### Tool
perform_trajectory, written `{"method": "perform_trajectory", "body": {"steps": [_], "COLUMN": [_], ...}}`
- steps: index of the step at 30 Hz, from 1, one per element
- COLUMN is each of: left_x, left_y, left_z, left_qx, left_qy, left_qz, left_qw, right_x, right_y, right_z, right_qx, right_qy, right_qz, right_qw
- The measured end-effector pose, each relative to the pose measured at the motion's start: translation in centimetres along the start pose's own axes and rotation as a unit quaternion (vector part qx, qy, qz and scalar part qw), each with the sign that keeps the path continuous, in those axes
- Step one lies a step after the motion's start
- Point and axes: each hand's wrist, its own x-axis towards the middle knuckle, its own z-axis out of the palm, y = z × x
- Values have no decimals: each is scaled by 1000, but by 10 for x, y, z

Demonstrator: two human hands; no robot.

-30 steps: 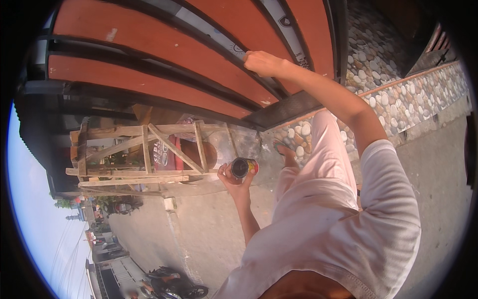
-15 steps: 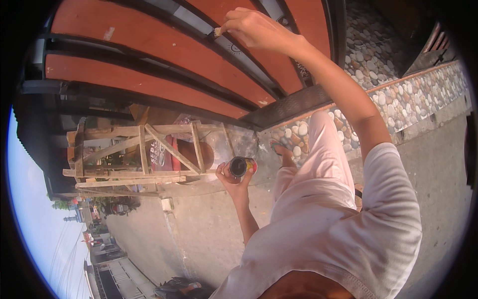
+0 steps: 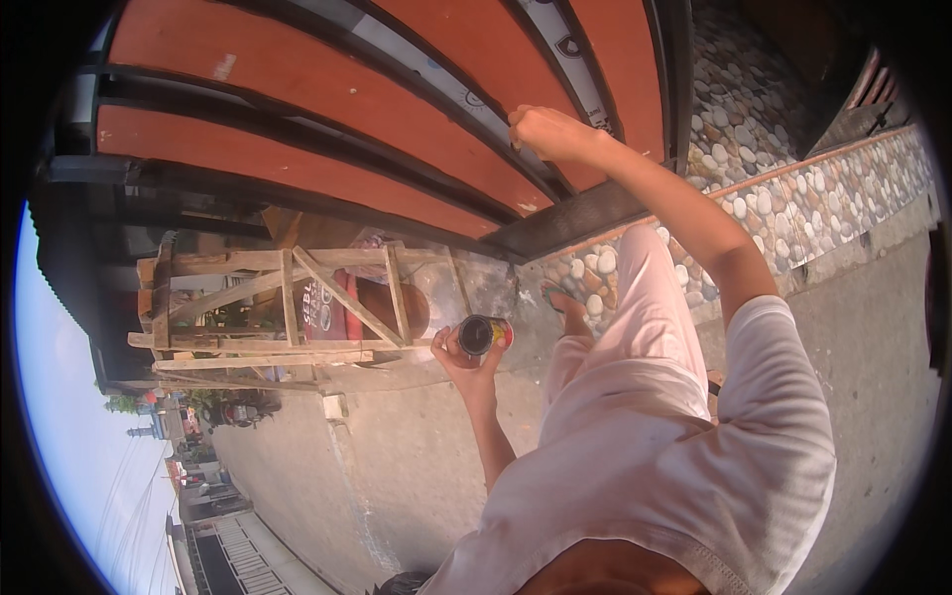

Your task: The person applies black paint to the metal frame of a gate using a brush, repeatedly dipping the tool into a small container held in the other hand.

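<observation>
Holding a can [image 3: 484, 335]: left hand [image 3: 468, 369], fingers and thumb wrapped around its side. Can: left of the trousers [image 3: 645, 322], above the pavement [image 3: 416, 466], open mouth in view; dark within, contents unclear. Handling, by judgement: fairly light, wall stiff but thin, likelier to dent than break; smooth, perhaps slippery where wet. Best hold: around the side below the rim, mouth kept level. Right hand [image 3: 552, 135]: farther off and to the right, in front of the panels [image 3: 288, 84]; fingers seemingly curled, though how tightly, and around what, cannot be told.

Surface and room, left to right: wooden trestle [image 3: 233, 260], far left, rough timber with a diagonal brace; pavement, grey, hard, sunlit; panels, orange, chipped in pale spots, set between black bars [image 3: 248, 124]; pebble facing [image 3: 818, 203], right, multicoloured, bumpy.
</observation>
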Motion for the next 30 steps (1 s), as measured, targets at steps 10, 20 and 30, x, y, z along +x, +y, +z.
{"method": "perform_trajectory", "body": {"steps": [10,20,30], "left_x": [-3,-1,-1], "left_y": [-6,-4,-3], "left_z": [-6,-2,-6], "left_qx": [2,3,-8], "left_qy": [4,-1,4], "left_qz": [-6,-8,-4], "left_qw": [1000,1000,1000], "right_x": [20,-15,-10], "right_y": [-37,2,15], "right_z": [-61,14,42], "right_qx": [40,-4,-14], "right_qy": [159,2,-40], "right_qz": [-61,1,-16], "right_qw": [985,1000,999]}}
